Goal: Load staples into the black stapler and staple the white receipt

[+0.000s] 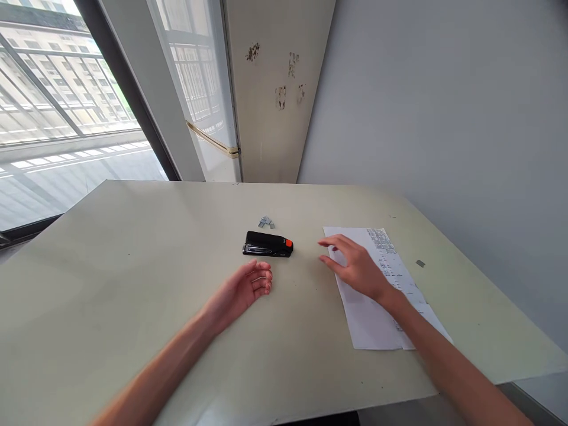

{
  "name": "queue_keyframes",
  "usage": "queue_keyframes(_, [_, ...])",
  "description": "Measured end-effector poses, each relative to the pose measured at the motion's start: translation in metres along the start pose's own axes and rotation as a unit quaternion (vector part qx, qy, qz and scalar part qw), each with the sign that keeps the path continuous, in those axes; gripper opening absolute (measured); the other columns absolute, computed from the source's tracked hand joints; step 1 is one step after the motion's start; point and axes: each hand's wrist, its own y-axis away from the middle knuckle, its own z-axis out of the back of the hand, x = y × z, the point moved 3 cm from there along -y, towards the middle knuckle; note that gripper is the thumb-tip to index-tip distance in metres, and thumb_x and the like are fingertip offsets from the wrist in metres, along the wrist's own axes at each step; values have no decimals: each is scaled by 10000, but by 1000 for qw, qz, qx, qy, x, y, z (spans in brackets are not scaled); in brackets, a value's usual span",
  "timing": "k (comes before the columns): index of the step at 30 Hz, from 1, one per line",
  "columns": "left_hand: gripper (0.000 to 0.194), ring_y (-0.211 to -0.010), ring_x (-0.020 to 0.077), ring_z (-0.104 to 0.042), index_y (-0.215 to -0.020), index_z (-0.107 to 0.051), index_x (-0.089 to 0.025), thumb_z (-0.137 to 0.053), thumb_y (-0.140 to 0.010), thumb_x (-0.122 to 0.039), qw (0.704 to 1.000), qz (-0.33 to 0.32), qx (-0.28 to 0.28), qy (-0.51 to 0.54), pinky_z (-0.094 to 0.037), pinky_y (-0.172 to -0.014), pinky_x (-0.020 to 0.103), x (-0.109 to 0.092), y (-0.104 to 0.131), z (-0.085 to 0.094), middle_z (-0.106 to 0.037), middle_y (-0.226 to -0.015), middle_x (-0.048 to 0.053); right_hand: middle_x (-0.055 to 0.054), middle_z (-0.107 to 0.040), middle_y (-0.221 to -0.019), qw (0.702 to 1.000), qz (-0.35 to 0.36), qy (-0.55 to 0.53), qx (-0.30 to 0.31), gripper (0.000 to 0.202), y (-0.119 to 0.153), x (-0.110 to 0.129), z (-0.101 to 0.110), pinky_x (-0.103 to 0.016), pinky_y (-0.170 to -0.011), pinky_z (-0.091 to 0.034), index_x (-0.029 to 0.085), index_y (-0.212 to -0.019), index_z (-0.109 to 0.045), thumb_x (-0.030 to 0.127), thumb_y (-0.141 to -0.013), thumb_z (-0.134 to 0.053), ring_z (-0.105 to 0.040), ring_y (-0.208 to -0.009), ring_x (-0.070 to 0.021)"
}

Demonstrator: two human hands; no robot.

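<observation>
In the head view, I can see a black stapler [266, 244] on the counter [155, 284], between the two hands and a bit past them. It is long and shiny, with a bright orange-red bit on its right end. A small heap of silver staples [266, 222] sits just behind it.

The left hand [248, 285] is just in front of the stapler — its fingers curl in loosely and hold nothing. The right hand [352, 264] is over white paper [364, 325] with print on it, thumb and fingers spread apart, a gap between them and the stapler.

The counter stretches wide to the left, toward the window [66, 89]. Its back edge is well behind the staples. On the right — past the paper — lies a little gray piece [420, 263], nearer the side edge.
</observation>
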Motion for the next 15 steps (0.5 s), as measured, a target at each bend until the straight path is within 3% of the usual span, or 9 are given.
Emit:
queue_keyframes(4, [183,-752,142,-600,-962,-769,-127,-740,-951,-307,999,-25,5,-26,-515,-720,268,-2,2,-2,-648,-890,61,-63,-671,-1349,999,30,-34,27,401,-33,27,-39,-417,-1030,-538,303,-1400,-574,374,-1009,-630,-648,-1220,-248])
queue_keyframes(7, [183,-706,125,-564,-929,-748,-129,-773,-922,-310,998,-46,-10,-45,-475,-666,254,-5,3,-1,-620,-836,39,-60,-703,-1268,998,40,-36,43,378,-51,35,-59,-400,-991,-545,277,-1360,-600,364,-996,-652,-664,-1180,-246])
queue_keyframes(11, [224,-685,113,-520,-916,-717,-142,-792,-904,-353,995,-66,-25,-67,-444,-643,245,-9,4,2,-593,-823,22,-49,-744,-1116,998,28,-21,51,267,-62,34,-74,-373,-866,-552,265,-1228,-673,381,-988,-665,-699,-985,-240])
queue_keyframes(15, [236,-697,111,-502,-902,-694,-153,-771,-924,-376,993,-72,-29,-89,-447,-678,251,-9,4,2,-574,-834,15,-47,-750,-1097,999,14,-28,45,266,-61,30,-78,-348,-806,-546,267,-1220,-685,397,-988,-676,-693,-954,-235])
